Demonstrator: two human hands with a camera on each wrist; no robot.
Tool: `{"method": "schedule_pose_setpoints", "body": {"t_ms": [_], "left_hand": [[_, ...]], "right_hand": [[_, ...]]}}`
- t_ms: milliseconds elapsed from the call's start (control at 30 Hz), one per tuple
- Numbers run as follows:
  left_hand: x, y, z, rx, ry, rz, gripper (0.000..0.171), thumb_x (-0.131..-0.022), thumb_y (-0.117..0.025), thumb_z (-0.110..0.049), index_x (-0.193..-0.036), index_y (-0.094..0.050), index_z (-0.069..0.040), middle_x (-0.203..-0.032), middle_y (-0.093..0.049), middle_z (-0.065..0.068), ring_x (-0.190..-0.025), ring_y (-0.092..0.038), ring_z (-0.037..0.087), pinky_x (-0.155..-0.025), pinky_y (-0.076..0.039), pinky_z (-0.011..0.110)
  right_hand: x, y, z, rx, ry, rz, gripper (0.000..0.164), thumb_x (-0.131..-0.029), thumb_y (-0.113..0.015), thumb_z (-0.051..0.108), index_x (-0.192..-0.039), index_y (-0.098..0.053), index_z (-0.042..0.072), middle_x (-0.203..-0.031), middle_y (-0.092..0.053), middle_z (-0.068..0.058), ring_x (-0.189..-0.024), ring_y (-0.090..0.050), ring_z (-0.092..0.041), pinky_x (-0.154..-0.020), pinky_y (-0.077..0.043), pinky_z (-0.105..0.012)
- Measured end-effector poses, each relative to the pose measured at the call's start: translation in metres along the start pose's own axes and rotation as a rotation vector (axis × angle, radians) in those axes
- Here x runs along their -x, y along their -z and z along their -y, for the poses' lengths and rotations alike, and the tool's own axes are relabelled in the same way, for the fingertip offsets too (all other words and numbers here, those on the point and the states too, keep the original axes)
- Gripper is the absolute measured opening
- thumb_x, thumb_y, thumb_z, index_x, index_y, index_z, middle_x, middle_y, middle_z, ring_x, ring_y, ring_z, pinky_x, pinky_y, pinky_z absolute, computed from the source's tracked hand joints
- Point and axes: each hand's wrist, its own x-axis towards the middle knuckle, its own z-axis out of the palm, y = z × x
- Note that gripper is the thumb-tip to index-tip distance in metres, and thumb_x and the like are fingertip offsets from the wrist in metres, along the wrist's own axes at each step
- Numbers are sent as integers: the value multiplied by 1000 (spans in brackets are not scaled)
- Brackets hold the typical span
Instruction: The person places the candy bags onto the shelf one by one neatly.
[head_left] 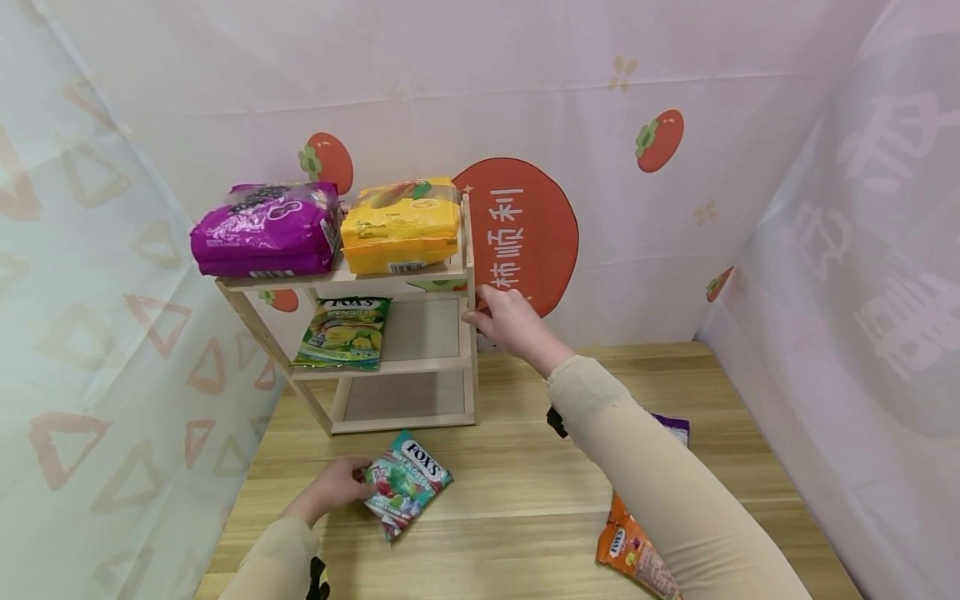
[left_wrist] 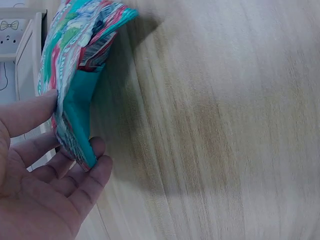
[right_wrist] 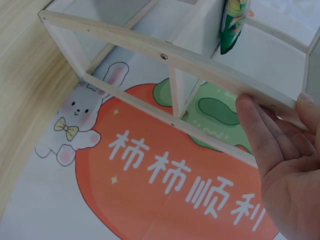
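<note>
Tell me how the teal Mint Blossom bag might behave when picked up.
The teal Mint Blossom bag will probably bend when lifted, as it already looks creased along its edge. Its smooth-looking surface may be slightly slippery. Being flattish with corners, it seems unlikely to roll.

Soft brightness here, glossy glints across the puffy purple plastic bag [head_left: 264,232], blurry shadow beside the teal-and-red plastic packet [left_wrist: 77,92]!
</note>
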Motion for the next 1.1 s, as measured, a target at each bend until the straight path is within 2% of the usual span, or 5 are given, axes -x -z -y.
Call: {"method": "schedule_pose_setpoints", "body": {"t_ms": [233,367,533,800,1100], "left_hand": [[4,-1,0,135,74,38,41,-83,-80,-8,-114,-67,14,-89,-64,9,-77,-57,19,-66,-54,36],[8,-2,2,192,93,66,20,-85,-80,-9,-92,-70,6,-76,-64,4,-66,-57,16,-62,-54,35],[10,-2,5,226,99,85,20,-87,-80,-13,-81,-66,1,-66,-56,0,-59,-52,13,-58,-55,34],[12,3,2,291,97,143,25,-91,-75,-13,-78,-56,-4,-66,-53,0,-58,-49,13,-58,-55,33],[12,8,0,316,67,180,18,-92,-74,-13,-84,-63,0,-68,-62,1,-57,-54,12,-59,-56,35]], "right_hand": [[1,1,1,0,-6,6,22,-100,-69,24,-93,-57,7,-75,-62,-5,-60,-53,-17,-55,-42,-27],[1,2,2,-6,-14,9,21,-100,-69,24,-94,-57,7,-75,-62,-5,-59,-53,-18,-55,-42,-28],[1,2,1,-11,-20,13,20,-100,-69,23,-95,-58,7,-75,-62,-5,-59,-53,-18,-55,-43,-28],[0,1,0,-12,-15,16,21,-100,-69,23,-94,-57,7,-75,-62,-5,-59,-53,-17,-55,-42,-28],[0,0,0,-8,-10,6,21,-99,-69,23,-94,-57,7,-75,-62,-5,-60,-54,-18,-56,-43,-28]]}}
